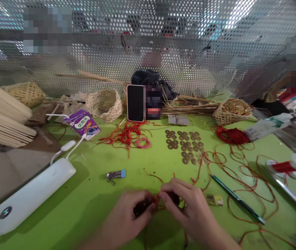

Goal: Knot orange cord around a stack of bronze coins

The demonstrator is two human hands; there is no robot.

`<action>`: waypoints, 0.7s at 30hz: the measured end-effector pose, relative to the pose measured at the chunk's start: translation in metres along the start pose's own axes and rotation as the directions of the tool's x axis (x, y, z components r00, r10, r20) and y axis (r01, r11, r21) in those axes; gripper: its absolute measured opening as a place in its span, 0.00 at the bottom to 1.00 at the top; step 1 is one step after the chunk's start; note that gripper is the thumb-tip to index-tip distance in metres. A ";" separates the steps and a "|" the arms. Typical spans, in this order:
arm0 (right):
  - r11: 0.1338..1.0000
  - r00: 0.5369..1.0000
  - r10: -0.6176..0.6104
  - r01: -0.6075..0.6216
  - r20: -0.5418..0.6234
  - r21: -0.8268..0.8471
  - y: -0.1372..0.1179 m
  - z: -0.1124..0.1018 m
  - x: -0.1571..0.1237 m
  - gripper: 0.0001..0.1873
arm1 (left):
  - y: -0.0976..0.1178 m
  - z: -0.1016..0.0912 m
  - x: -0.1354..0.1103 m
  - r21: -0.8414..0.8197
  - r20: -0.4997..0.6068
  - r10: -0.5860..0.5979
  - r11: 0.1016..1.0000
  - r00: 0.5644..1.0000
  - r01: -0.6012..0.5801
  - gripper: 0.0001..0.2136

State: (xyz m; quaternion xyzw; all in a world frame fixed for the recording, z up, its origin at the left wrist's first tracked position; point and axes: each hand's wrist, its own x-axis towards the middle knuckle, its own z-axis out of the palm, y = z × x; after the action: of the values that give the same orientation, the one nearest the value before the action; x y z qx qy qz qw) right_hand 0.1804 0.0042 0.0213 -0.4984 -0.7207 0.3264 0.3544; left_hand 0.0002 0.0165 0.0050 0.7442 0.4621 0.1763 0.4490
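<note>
My left hand (pixel 130 211) and my right hand (pixel 186 205) meet low in the middle of the view over the green table (pixel 90 194). Both are closed in a pinch on a small dark piece (pixel 140 207) threaded with red string (pixel 160 203). The dark piece is partly hidden by my fingers. Loose red string (pixel 241 173) trails off to the right across the table. Several brass coins (pixel 185 146) lie in rows just beyond my hands. A yellow lighter (pixel 214 199) rests beside my right hand.
A white power bank (pixel 30 194) with cable lies at left, a nail clipper (pixel 116 174) ahead of my left hand. A green pen (pixel 237 199), red string spool (pixel 284 167), phone (pixel 135 103), woven baskets (pixel 105 104), drink carton (pixel 83 123) and bamboo strips (pixel 2 118) surround. Perforated metal screen (pixel 148 41) behind.
</note>
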 end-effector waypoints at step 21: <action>0.996 0.997 0.060 -0.057 -0.049 0.071 -0.003 -0.001 0.000 0.08 | -0.001 -0.004 -0.004 -0.513 0.055 -0.077 0.853 0.995 0.095 0.16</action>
State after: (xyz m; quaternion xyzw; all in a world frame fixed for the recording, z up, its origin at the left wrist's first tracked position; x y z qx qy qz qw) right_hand 0.1799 0.0035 0.0243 -0.5149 -0.6848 0.3486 0.3801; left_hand -0.0046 0.0149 0.0070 0.5785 0.4235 0.2610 0.6464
